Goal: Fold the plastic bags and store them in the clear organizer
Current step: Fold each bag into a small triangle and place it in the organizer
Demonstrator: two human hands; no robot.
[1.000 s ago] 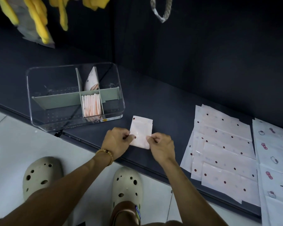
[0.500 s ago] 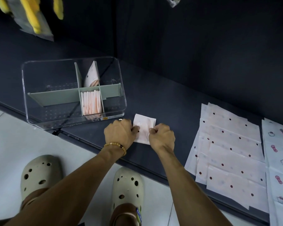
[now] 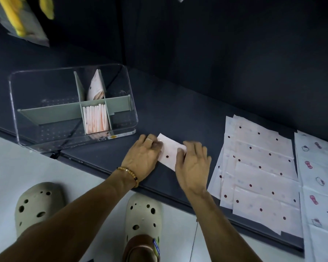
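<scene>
Beside the clear organizer [image 3: 72, 108], I press the folded bag [image 3: 169, 153] under my flat, unclenched left hand [image 3: 143, 159] and right hand [image 3: 192, 167] to crease it.

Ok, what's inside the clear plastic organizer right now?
The clear plastic organizer has grey-green dividers. A row of folded pink bags stands in the near middle compartment; one folded bag leans in the compartment behind. The bags hide the floor beneath them.

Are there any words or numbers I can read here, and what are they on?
No words or numbers can be read.
Label strip on the front base of the clear organizer: a yellow oval and a small tick box; the print is too small.
Black marks on the cartoon-print bags: drawings, not letters I can make out.
</scene>
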